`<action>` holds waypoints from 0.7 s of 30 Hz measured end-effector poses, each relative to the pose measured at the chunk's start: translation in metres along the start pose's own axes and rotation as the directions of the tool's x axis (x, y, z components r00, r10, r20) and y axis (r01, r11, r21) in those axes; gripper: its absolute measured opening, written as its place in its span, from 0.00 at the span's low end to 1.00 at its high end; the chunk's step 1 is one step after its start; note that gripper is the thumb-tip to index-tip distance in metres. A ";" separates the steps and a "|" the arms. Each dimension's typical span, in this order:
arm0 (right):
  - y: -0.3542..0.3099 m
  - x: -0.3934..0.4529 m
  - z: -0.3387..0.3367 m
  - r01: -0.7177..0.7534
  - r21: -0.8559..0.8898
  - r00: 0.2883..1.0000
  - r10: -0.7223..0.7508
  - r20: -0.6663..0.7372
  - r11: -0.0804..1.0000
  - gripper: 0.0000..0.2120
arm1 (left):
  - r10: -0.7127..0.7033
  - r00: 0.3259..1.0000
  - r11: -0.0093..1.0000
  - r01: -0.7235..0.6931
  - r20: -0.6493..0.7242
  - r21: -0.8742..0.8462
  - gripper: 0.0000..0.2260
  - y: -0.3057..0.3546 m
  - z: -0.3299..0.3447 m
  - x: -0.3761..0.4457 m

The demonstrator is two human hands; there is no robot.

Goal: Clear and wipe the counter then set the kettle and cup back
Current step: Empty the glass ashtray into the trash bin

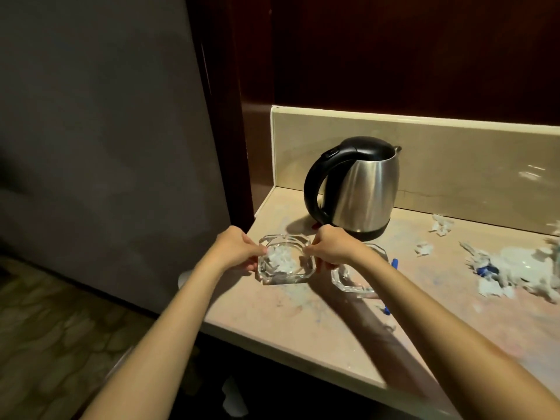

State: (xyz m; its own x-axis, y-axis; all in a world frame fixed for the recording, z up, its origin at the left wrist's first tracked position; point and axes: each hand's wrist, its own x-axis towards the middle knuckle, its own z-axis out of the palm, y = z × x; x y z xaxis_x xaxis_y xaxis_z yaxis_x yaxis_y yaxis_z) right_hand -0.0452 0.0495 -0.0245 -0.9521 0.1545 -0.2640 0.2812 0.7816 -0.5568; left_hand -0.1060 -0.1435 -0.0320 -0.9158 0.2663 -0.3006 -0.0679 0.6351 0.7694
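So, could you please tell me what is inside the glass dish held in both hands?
The glass dish holds pale crumpled scraps. The left hand and right hand cover its side edges, so anything there is hidden.

The second glass dish (pixel 357 283) is largely hidden behind the right forearm, and the blue pen (pixel 394 263) is covered along its middle, so that only its two ends are seen. The fingertips of the right hand (pixel 330 250) are concealed behind the rim of the nearer glass dish (pixel 285 262), and the torn scraps inside it are blurred by the glass. The paper litter (pixel 515 274) and the worktop (pixel 272 316) are cut off at the right edge.
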 end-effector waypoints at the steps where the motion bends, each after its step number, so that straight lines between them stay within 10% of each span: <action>1: -0.001 0.003 0.001 -0.014 0.000 1.000 0.014 0.010 1.000 0.14 | 0.008 1.000 1.000 -0.008 -0.005 -0.007 0.10 -0.001 0.001 0.001; 10: -0.004 -0.022 0.011 0.047 0.259 0.995 -0.023 -0.095 0.965 0.17 | 0.024 0.994 0.981 -0.003 0.103 -0.196 0.08 -0.013 -0.013 -0.015; 15: -0.004 -0.064 0.018 -0.025 0.686 0.996 -0.038 0.077 0.727 0.13 | 0.080 0.983 0.975 -0.042 0.167 -0.220 0.04 -0.015 -0.028 -0.040; 21: 0.003 -0.119 0.051 -0.017 0.745 0.978 -0.143 0.150 0.667 0.20 | 0.130 0.961 0.978 -0.084 0.244 -0.191 0.05 -0.032 -0.028 -0.081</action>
State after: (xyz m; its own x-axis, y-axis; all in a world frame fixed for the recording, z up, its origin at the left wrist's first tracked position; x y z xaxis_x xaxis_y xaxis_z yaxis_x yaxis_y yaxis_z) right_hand 0.0747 0.0026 -0.0354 -0.9536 -0.0511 -0.2967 0.2931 0.0679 -0.9537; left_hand -0.0404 -0.2056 -0.0169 -0.7926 0.5154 -0.3259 -0.0648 0.4602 0.8855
